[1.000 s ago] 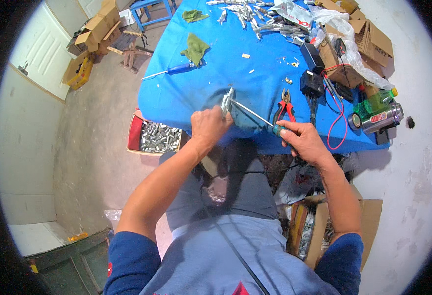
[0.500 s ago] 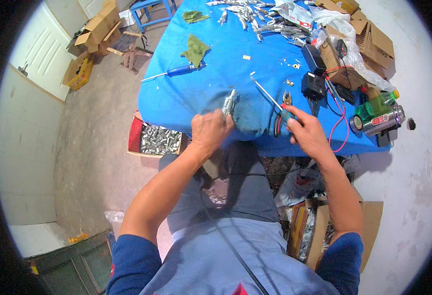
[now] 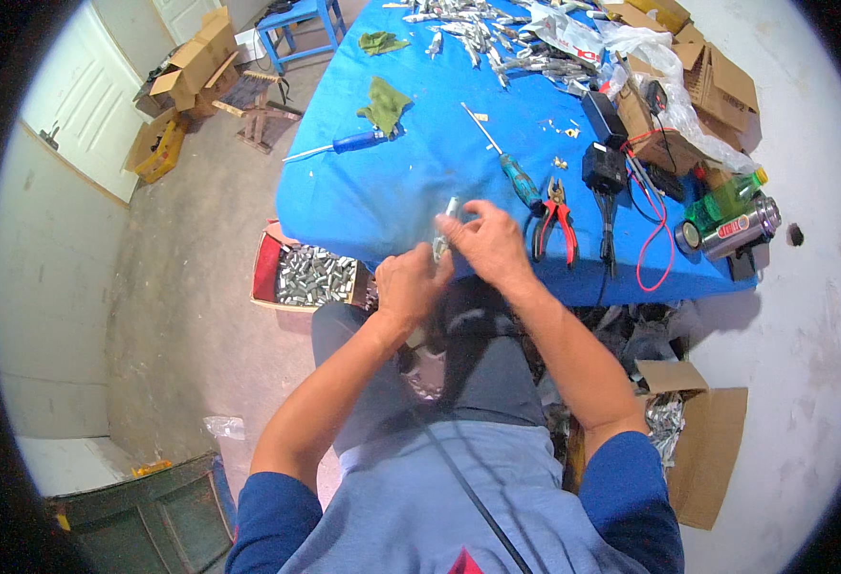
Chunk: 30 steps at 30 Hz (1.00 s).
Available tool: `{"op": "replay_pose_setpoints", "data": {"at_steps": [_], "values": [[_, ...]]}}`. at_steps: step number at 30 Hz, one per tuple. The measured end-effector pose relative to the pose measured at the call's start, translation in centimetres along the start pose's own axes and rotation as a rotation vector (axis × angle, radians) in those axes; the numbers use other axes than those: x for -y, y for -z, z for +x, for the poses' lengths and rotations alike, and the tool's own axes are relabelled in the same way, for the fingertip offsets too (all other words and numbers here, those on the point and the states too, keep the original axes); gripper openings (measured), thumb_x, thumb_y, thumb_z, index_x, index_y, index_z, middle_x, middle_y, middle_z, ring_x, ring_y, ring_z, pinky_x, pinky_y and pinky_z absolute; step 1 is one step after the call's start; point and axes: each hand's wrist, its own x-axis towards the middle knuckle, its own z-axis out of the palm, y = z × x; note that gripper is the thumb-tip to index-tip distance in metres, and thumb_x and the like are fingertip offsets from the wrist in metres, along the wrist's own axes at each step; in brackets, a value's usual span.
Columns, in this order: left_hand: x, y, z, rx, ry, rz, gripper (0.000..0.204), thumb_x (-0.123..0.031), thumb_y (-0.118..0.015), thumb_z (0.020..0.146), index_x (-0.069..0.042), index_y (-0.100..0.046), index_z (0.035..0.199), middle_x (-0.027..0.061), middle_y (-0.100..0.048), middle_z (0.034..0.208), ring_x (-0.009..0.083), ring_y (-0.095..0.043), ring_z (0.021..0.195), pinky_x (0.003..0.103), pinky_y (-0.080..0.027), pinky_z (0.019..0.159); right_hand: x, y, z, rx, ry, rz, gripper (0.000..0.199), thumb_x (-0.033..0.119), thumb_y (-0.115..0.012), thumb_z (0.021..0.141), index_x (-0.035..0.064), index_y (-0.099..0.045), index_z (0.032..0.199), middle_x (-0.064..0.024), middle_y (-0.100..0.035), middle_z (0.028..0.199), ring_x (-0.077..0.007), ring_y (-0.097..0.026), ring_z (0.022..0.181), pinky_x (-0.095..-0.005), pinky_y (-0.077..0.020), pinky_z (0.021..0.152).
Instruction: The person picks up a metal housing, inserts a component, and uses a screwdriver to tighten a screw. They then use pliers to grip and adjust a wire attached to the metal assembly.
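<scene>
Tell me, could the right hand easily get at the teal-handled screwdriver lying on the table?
Probably yes. The teal-handled screwdriver lies on the blue table just beyond the right hand, with nothing between them, though that hand is busy on a small metal part.

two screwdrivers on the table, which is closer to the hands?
The teal-handled screwdriver, lying just above the right hand beside the red pliers. The blue-handled screwdriver lies farther left, by the green cloth.

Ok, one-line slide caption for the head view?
Both hands, left hand and right hand, grip a small metal part over the blue table, teal-handled screwdriver lying nearby.
</scene>
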Motion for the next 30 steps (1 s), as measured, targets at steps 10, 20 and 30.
{"op": "replay_pose_setpoints", "data": {"at_steps": [10, 20, 30], "values": [[-3.5, 2.0, -6.4, 0.224, 0.221, -0.320, 0.044, -0.041, -0.069, 0.086, 0.001, -0.062, 0.075, 0.0150, -0.061, 0.061, 0.0239, -0.060, 0.056, 0.039, -0.047, 0.055, -3.2, -0.8, -7.0, 0.140, -0.166, 0.784, 0.021, 0.012, -0.063, 0.088, -0.0035, -0.066, 0.101, -0.0021, -0.066, 0.085, -0.0091, -0.060, 0.076, -0.0260, -0.0489, 0.067], [-6.3, 3.7, -11.5, 0.453, 0.370, -1.006, 0.050, -0.049, -0.059, 0.095, -0.002, -0.060, 0.081, -0.0020, -0.053, 0.069, 0.0081, -0.046, 0.057, 0.025, -0.035, 0.050, -1.6, 2.9, -13.2, 0.278, -0.194, 0.991, 0.026, 0.016, -0.056, 0.098, 0.0001, -0.063, 0.117, -0.0010, -0.064, 0.094, -0.0108, -0.061, 0.080, -0.0280, -0.0518, 0.072], [-8.4, 5.9, -15.0, 0.597, 0.364, -1.105, 0.058, -0.059, -0.040, 0.100, -0.008, -0.056, 0.077, -0.0020, -0.047, 0.061, 0.0069, -0.039, 0.051, 0.024, -0.028, 0.046, -0.5, 5.1, -18.6, 0.369, -0.034, 0.971, 0.042, 0.012, -0.061, 0.094, -0.0013, -0.054, 0.133, -0.0045, -0.062, 0.109, -0.0130, -0.060, 0.096, -0.0306, -0.0513, 0.084]]}}
